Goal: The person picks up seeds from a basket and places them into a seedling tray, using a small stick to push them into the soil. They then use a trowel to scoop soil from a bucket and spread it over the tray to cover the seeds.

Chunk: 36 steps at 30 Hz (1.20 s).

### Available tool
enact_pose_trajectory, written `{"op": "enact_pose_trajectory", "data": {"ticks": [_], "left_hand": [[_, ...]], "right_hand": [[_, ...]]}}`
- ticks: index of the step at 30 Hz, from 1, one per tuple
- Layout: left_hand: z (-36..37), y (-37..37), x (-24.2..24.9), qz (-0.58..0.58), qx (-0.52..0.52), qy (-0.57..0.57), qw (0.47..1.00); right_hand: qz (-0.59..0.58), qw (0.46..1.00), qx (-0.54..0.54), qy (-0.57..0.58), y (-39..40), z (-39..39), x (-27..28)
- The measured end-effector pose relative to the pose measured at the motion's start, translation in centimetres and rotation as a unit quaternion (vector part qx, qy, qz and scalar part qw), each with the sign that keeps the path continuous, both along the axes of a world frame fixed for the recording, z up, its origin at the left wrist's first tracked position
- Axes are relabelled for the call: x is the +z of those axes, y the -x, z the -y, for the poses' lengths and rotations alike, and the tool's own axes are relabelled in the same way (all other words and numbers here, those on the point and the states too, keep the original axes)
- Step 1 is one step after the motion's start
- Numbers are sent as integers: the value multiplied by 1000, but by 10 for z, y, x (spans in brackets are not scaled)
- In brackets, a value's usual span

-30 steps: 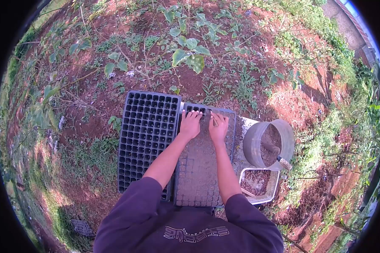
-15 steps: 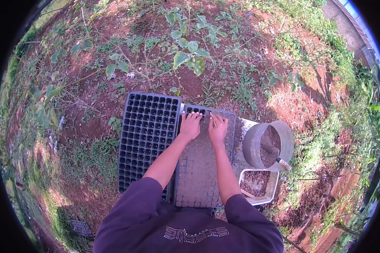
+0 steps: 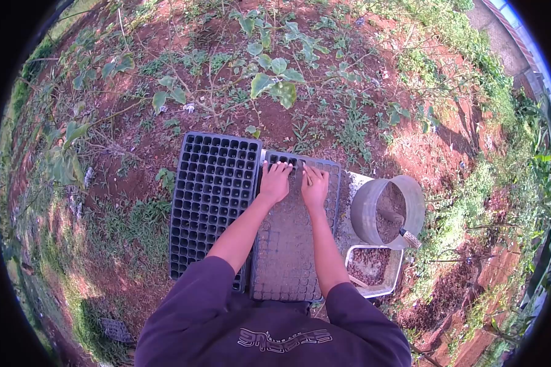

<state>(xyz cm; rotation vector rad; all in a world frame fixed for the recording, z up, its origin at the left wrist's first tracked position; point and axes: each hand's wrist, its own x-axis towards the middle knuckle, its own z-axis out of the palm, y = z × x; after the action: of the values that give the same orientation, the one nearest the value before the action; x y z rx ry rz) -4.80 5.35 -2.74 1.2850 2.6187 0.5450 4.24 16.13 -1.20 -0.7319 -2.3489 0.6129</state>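
Observation:
A black seedling tray filled with soil (image 3: 288, 244) lies in front of me, and several cells at its far edge show dark and open. My left hand (image 3: 275, 182) rests on its far left part with fingers stretched apart, holding nothing visible. Just to the right, my right hand (image 3: 314, 186) is at the far cells, its fingers curled and pressed together. Whatever may be between those fingertips is too small to make out. A second black seedling tray (image 3: 214, 196), with cells unfilled, lies against the left side.
To the right stands a round translucent tub (image 3: 364, 214) of soil with a trowel (image 3: 410, 237) in it. Nearer is a shallow pale tray (image 3: 401, 269) holding reddish-brown bits and a stick. Leafy plants (image 3: 275, 85) grow beyond the trays.
Both hands keep almost the same place on the soil-filled tray. The whole view has shifted very slightly; nothing else visibly differs.

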Motion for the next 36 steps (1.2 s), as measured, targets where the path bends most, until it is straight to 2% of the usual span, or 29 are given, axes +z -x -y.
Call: {"op": "enact_pose_trajectory", "data": {"ticks": [7, 10, 21, 31, 36], "left_hand": [[0, 0, 4, 17, 3, 10, 1000], [0, -1, 4, 15, 7, 17, 1000], [1, -2, 1, 12, 12, 3, 1000], [1, -2, 1, 9, 20, -17, 1000], [1, -3, 0, 5, 23, -13, 1000]], "right_hand": [[-16, 999, 2, -43, -4, 1, 3], [-6, 999, 26, -31, -2, 0, -1], [39, 999, 8, -14, -1, -2, 4], [31, 999, -2, 12, -3, 1, 3], [17, 1000, 15, -12, -6, -3, -13]]}}
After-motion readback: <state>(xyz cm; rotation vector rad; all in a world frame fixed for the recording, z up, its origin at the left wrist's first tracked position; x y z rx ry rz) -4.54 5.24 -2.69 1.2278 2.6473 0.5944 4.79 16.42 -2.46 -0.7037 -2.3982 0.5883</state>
